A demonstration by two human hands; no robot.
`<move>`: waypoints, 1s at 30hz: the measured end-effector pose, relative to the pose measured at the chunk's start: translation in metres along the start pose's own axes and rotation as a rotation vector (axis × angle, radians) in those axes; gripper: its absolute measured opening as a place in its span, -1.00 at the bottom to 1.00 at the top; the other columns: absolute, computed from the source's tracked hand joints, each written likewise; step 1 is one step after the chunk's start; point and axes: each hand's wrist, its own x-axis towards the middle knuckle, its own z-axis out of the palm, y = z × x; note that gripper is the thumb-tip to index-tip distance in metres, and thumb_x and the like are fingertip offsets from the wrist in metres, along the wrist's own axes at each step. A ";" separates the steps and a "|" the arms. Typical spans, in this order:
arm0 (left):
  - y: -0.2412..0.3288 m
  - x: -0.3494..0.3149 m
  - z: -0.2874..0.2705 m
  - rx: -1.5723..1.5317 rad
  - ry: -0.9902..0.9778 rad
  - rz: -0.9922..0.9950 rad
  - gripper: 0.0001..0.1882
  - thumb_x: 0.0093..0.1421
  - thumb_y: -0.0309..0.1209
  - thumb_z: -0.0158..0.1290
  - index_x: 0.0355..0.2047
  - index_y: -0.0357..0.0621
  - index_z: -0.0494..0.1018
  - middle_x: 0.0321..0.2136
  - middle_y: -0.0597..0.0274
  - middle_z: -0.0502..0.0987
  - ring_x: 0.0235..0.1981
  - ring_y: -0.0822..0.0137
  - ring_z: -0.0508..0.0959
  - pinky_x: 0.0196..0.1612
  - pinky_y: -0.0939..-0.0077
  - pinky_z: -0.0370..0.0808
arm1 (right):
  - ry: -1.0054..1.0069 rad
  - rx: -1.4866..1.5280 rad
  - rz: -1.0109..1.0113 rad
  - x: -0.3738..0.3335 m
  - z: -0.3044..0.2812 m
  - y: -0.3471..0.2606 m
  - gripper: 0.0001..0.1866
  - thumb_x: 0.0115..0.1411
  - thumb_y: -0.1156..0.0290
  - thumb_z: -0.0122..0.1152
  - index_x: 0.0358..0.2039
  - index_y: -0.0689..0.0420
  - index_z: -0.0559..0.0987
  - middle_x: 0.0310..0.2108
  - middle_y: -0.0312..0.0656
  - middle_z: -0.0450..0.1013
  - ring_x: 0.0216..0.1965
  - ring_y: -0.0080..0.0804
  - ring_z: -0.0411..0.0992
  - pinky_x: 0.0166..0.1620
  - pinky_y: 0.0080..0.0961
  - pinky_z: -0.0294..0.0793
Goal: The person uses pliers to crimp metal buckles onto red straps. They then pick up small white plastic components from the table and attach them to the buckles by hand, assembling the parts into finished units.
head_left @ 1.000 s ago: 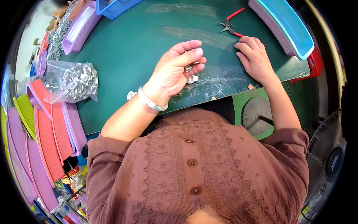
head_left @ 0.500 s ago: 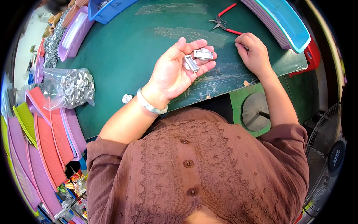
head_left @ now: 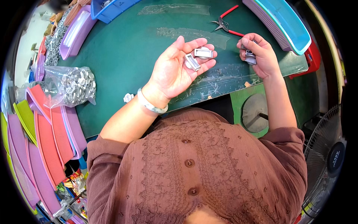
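Observation:
Palm up above the green table, my left hand (head_left: 169, 69) holds two small silver metal parts, each with a rectangular frame. One metal part (head_left: 192, 62) rests at the base of the fingers, the other metal part (head_left: 204, 53) across the fingertips. To the right, my right hand (head_left: 264, 56) is closed around similar metal parts (head_left: 250, 57), partly hidden by its fingers. Just beyond it lie red-handled pliers (head_left: 222, 24) with their jaws apart. A single silver part (head_left: 128, 98) sits on the table beside my left forearm.
A clear plastic bag (head_left: 79, 86) full of silver parts lies at the left. A purple basket (head_left: 76, 33) and a blue bin (head_left: 112, 10) stand at the far left, a turquoise-lined basket (head_left: 287, 26) at the far right. Stacked baskets (head_left: 48, 149) flank the table; a fan (head_left: 324, 160) stands right.
My right hand has turned over, now showing metal parts in its curled fingers. My left hand stays nearly still with its two parts.

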 end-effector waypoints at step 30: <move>0.004 -0.009 -0.005 0.011 -0.086 0.079 -0.42 -0.09 -0.68 -0.24 0.05 -0.45 0.12 0.05 -0.27 0.17 0.11 -0.04 0.19 0.23 0.16 0.06 | -0.189 -0.465 -0.145 -0.019 0.071 0.005 -0.83 0.01 0.48 0.15 -0.35 0.25 0.49 -0.47 -0.34 0.40 -0.45 -0.71 0.28 -0.37 -0.71 0.30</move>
